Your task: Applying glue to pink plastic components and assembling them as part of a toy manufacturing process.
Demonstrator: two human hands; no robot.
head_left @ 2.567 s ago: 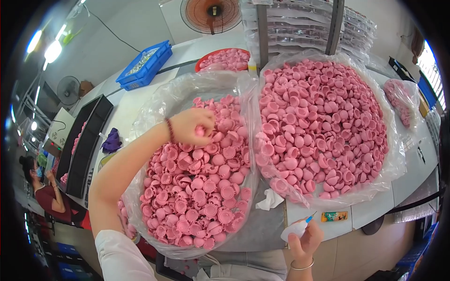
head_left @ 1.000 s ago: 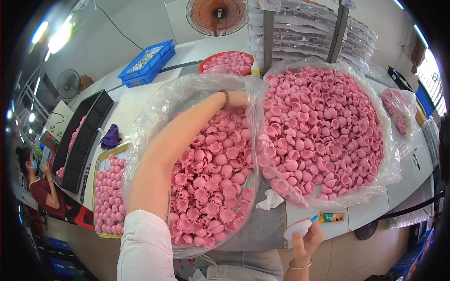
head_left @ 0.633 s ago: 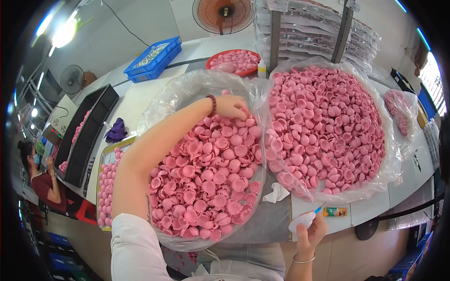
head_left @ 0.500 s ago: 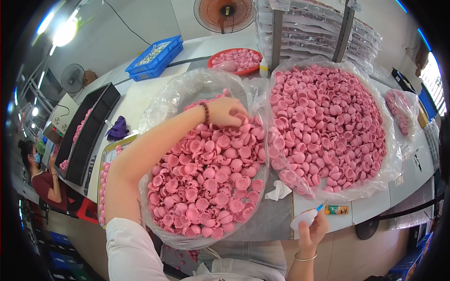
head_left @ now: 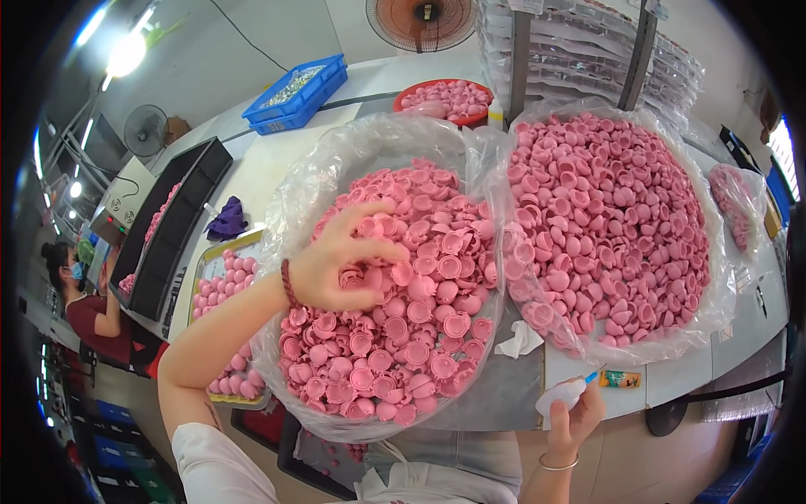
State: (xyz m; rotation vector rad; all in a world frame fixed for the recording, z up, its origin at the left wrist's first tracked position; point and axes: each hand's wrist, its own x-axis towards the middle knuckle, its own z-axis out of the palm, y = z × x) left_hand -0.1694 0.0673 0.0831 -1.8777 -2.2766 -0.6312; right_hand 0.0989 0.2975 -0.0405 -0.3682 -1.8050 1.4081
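My left hand (head_left: 336,262) is over the near bag of pink plastic half-shells (head_left: 416,353), fingers spread and curved, with nothing visibly gripped. A beaded bracelet circles that wrist. The shells are small hollow cups, some with little tabs on the rim, heaped in a clear plastic bag (head_left: 306,181). At the table's front edge, my right hand (head_left: 579,420) is closed round a white squeeze bottle (head_left: 561,395) with a blue needle tip pointing up and right. Just beyond this hand lies a small green and orange tube-like item (head_left: 620,380).
A second clear bag of pink half-shells (head_left: 613,227) stands at right. Left are a tray of pink balls (head_left: 231,277), a purple cloth (head_left: 227,220) and a black bin (head_left: 189,197). Farther back are a blue crate (head_left: 298,97) and a red basin (head_left: 449,119). A co-worker (head_left: 88,302) sits far left.
My left hand has come from the far side of the near heap toward its left side, and its fingers have spread. My right hand still grips the bottle. The view has shifted slightly.
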